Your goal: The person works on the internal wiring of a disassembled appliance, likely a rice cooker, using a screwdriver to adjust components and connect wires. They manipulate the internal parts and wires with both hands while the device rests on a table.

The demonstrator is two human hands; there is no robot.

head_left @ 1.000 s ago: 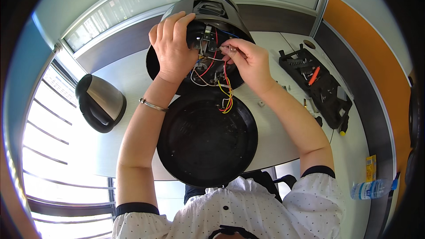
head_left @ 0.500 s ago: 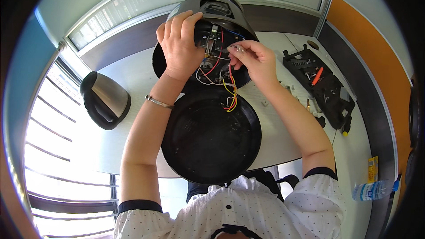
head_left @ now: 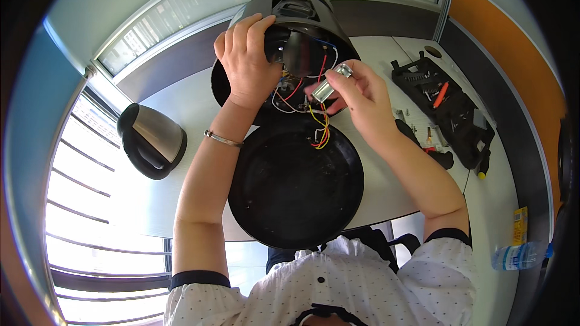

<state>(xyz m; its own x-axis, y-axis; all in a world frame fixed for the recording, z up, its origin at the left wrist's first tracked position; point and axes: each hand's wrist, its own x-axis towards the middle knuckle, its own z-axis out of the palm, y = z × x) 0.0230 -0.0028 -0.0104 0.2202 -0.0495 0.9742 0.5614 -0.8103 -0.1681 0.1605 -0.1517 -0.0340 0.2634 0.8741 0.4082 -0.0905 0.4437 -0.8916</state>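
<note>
Near our left hand (head_left: 248,63) gripping the appliance (head_left: 296,8), our right hand (head_left: 367,99) pinched a silver piece (head_left: 324,89), probably stiff, best held mid-length.

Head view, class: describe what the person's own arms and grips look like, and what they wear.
The left grip and right grip are bare, ungloved hands. Short white sleeves, speckled with dark dots, end in black cuffs. A slim silver-coloured bracelet circles the left forearm.

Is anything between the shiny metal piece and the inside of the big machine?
Probably: a red wire hangs across the machine's opening, seemingly behind the metal piece in the right hand. Depth is unclear.
</note>
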